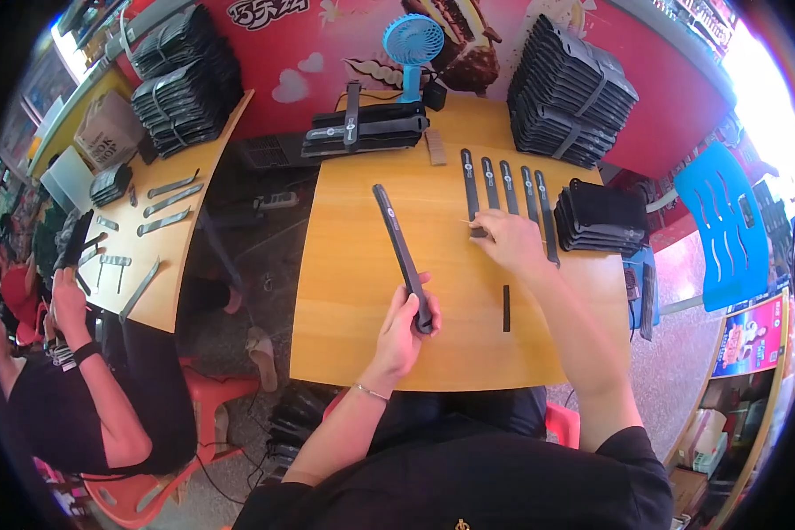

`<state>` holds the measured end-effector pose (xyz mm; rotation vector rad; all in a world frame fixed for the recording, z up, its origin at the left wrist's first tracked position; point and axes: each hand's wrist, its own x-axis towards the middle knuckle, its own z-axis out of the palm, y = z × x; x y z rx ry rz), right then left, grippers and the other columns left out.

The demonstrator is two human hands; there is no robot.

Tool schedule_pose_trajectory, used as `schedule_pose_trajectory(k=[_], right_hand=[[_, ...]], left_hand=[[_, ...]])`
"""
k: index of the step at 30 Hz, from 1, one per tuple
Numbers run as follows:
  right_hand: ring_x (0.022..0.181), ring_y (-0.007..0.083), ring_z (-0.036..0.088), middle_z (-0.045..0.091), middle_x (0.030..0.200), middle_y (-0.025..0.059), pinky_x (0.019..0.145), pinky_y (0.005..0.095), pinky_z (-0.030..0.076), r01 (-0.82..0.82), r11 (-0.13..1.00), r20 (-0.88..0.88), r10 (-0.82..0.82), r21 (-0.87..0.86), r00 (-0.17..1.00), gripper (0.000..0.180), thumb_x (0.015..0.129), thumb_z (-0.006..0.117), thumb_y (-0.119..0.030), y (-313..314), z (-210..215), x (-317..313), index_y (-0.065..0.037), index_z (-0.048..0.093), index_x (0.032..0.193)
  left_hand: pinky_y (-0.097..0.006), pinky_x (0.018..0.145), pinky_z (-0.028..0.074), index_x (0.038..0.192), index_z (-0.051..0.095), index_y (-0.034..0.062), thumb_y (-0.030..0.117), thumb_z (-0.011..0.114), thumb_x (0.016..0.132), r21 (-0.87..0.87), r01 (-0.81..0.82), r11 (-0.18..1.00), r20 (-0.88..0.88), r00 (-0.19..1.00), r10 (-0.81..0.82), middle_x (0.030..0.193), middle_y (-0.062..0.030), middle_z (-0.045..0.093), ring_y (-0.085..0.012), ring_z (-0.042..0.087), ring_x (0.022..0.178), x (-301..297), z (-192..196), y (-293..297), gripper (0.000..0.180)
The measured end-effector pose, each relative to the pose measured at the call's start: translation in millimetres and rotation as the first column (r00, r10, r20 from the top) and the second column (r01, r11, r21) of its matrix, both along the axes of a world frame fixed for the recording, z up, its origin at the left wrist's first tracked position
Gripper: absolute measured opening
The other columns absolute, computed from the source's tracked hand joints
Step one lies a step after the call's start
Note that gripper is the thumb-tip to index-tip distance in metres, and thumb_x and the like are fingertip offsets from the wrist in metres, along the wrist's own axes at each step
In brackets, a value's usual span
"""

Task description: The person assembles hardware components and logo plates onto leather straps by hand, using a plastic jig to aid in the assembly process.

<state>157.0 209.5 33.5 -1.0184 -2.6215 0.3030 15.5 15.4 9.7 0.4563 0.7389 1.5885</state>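
My left hand (404, 331) is closed around the lower end of a long black strap (396, 234) with a small pale mark, held tilted above the wooden table (353, 353). My right hand (509, 240) is pinched at the lower end of the leftmost strap (469, 181) in a row of several similar black straps (508, 187). A thin pale sliver shows by its fingertips; exactly what they grip is too small to make out. Below that hand lies a short narrow black strip (506, 308).
Black strap stacks stand at the back right (570, 97), at the right edge (599, 216) and at the back left (367, 128), near a blue fan (412, 49). To the left, a co-worker (88, 380) sits at another table (163, 265). A blue chair (724, 225) stands right.
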Motion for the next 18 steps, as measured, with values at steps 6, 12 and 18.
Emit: schedule_pose_trajectory(k=[6, 12, 18], right_hand=[[0.091, 0.0234, 0.061, 0.062, 0.106, 0.0025, 0.071, 0.0362, 0.049, 0.002, 1.0, 0.019, -0.002, 0.022, 1.0, 0.035, 0.072, 0.071, -0.034, -21.3, 8.1, 8.5, -0.011, 0.064, 0.098], [0.091, 0.0264, 0.061, 0.061, 0.105, 0.0063, 0.073, 0.0381, 0.049, 0.06, 0.998, -0.043, -0.061, -0.033, 0.997, 0.028, 0.083, 0.059, -0.027, -22.6, 18.9, 1.6, -0.01, 0.064, 0.104], [0.085, 0.0318, 0.061, 0.058, 0.098, 0.0165, 0.072, 0.0404, 0.05, 0.113, 0.991, 0.005, -0.114, 0.078, 0.994, 0.025, 0.087, 0.048, -0.01, 24.4, 9.0, -27.9, -0.008, 0.063, 0.107]], left_hand=[[-0.031, 0.072, 0.047, 0.127, 0.037, 0.0053, 0.015, 0.037, 0.098, 0.027, -0.024, 0.999, -0.022, 0.999, 0.024, 0.096, -0.0082, 0.054, -0.0174, 0.055, 0.084, 2.3, -4.9, -0.7, 0.03], [-0.031, 0.076, 0.049, 0.125, 0.036, 0.0047, 0.012, 0.043, 0.096, 0.061, -0.036, 0.997, -0.003, 0.999, 0.036, 0.099, -0.008, 0.053, -0.0164, 0.056, 0.088, 0.8, -7.3, -2.0, 0.031], [-0.031, 0.076, 0.049, 0.125, 0.037, 0.0053, 0.01, 0.043, 0.096, 0.029, -0.043, 0.999, -0.004, 0.999, 0.043, 0.1, -0.0077, 0.052, -0.0168, 0.056, 0.089, 0.5, -6.8, -0.3, 0.03]])
